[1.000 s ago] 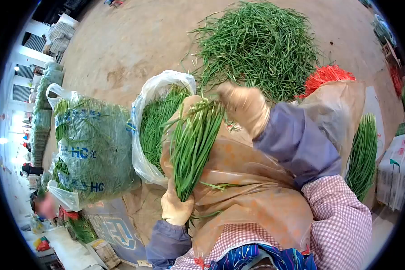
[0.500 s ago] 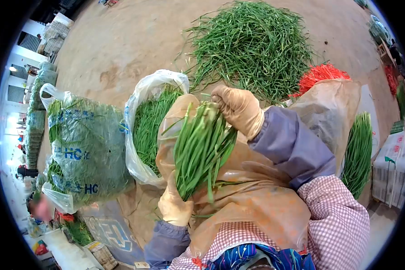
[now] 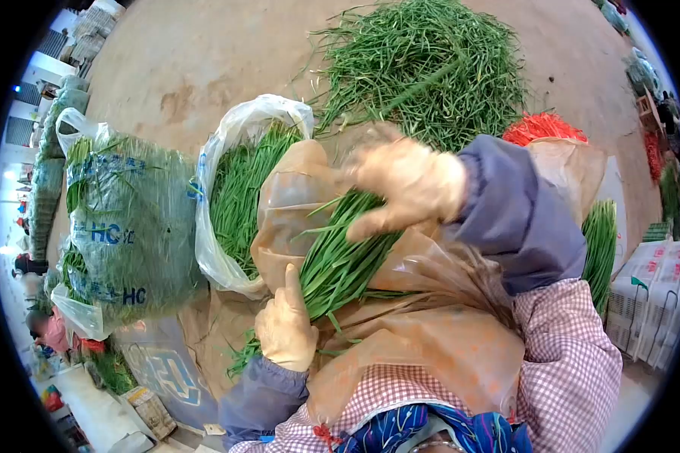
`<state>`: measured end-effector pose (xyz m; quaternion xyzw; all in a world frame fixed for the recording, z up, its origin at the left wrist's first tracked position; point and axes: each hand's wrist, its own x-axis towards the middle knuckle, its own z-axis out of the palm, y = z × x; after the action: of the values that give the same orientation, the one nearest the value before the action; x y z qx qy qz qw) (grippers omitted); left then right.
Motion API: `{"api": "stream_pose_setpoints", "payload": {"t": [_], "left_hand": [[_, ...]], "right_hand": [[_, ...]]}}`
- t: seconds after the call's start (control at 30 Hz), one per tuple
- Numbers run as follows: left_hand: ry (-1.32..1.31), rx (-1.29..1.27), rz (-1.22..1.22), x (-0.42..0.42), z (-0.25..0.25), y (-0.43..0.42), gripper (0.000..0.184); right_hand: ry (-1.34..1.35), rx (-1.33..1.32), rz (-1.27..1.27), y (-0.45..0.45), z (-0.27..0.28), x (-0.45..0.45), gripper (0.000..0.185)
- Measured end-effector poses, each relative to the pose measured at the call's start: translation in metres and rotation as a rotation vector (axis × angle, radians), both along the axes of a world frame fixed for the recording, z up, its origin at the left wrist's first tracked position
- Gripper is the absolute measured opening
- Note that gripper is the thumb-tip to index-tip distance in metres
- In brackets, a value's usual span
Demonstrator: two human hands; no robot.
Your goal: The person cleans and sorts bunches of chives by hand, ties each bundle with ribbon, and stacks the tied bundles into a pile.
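a loose bunch of long, thin green leaves [image 3: 344, 264] lies slantwise on the brown, see-through plastic apron [image 3: 423, 347]. the left hand [image 3: 285, 325], in a thin beige glove, is beside its lower part, with the forefinger straight up; i cannot tell if the other fingers grip some leaves. the right hand [image 3: 419, 181], in a similar glove, is over the upper end, its thumb and blurred fingers open and spread apart.

the bunch should be light, soft and bendy, perhaps a little slippery, and easy to bruise. i think it is better held around the firmer upper end, gently, with the other hand supporting the tips.

to the left stand an open white plastic bag [image 3: 204, 241] with similar leaves and a full clear bag with blue letters [image 3: 151, 234]. farther, a big messy green heap [image 3: 431, 75] lies on the smooth tan floor [image 3: 204, 45], near bright red strips [image 3: 544, 130].
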<state>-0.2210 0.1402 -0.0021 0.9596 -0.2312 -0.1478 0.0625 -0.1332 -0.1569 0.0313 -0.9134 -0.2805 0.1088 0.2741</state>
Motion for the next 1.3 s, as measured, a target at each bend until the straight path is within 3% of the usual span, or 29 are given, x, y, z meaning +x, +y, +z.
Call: {"api": "stream_pose_setpoints", "payload": {"t": [0.03,0.1,0.13,0.23,0.3,0.33,0.37,0.4,0.47,0.5,0.57,0.63,0.7,0.77,0.87,1.0,1.1,1.17,1.23,1.3], "left_hand": [[0.001,-0.026,0.001,0.000,0.001,0.001,0.102],[0.004,-0.081,0.010,0.000,0.003,0.003,0.100],[0.040,-0.133,0.026,0.001,0.005,0.004,0.099],[0.146,-0.254,0.075,0.009,0.014,0.010,0.094],[0.201,-0.289,0.102,0.014,0.017,0.011,0.092],[0.199,-0.264,0.095,0.015,0.015,0.012,0.091],[0.204,-0.244,0.108,0.014,0.015,0.011,0.091],[0.210,-0.224,0.123,0.014,0.016,0.010,0.091],[0.209,-0.208,0.148,0.011,0.016,0.008,0.092],[0.206,-0.208,0.141,0.011,0.017,0.007,0.092],[0.204,-0.210,0.131,0.012,0.017,0.004,0.092],[0.227,-0.206,0.163,0.013,0.021,-0.003,0.090],[0.194,-0.207,0.157,0.013,0.023,-0.005,0.089],[0.118,-0.206,0.112,0.012,0.026,-0.004,0.088],[-0.072,-0.400,0.049,0.019,0.029,0.004,0.088],[-0.185,-0.323,0.054,0.033,0.031,0.013,0.090],[-0.007,-0.405,0.138,0.035,0.017,0.020,0.091],[0.011,-0.430,0.157,0.031,0.007,0.022,0.096],[0.005,-0.447,0.152,0.027,-0.005,0.021,0.099],[-0.025,-0.482,0.153,0.021,-0.018,0.024,0.100]], "right_hand": [[0.069,-0.194,0.064,0.017,-0.002,0.000,0.064],[-0.115,0.258,0.138,0.029,-0.040,-0.004,0.045],[-0.205,0.347,0.115,0.037,-0.048,-0.004,0.028],[-0.198,0.750,-0.149,0.043,-0.051,-0.007,0.020],[0.410,1.171,-0.441,0.024,-0.028,-0.006,0.020],[0.398,1.282,-0.661,0.014,-0.021,-0.001,0.020],[0.345,1.358,-0.635,-0.009,-0.019,0.005,0.015],[0.267,1.336,-0.574,-0.037,-0.022,0.012,0.019],[-0.113,0.571,-0.751,-0.072,-0.022,0.016,0.024],[-0.386,0.056,-0.840,-0.073,-0.020,0.013,0.026],[-0.721,0.359,-0.365,-0.056,-0.023,-0.001,0.037],[-0.537,0.309,-0.036,-0.019,0.001,-0.034,0.043],[-0.401,-0.085,-0.028,0.022,-0.006,-0.052,0.046],[-0.431,-0.020,-0.040,0.039,-0.036,-0.050,0.042],[-0.512,0.334,0.061,0.048,-0.040,-0.041,0.036],[-0.607,0.693,0.052,0.052,-0.036,-0.026,0.024],[0.016,1.093,-0.289,0.057,-0.047,-0.038,0.016],[0.139,1.471,-0.590,0.057,-0.040,-0.037,0.011],[0.311,1.717,-0.597,0.026,-0.037,-0.023,0.014],[0.442,1.740,-0.590,-0.012,-0.025,-0.019,0.017]]}}
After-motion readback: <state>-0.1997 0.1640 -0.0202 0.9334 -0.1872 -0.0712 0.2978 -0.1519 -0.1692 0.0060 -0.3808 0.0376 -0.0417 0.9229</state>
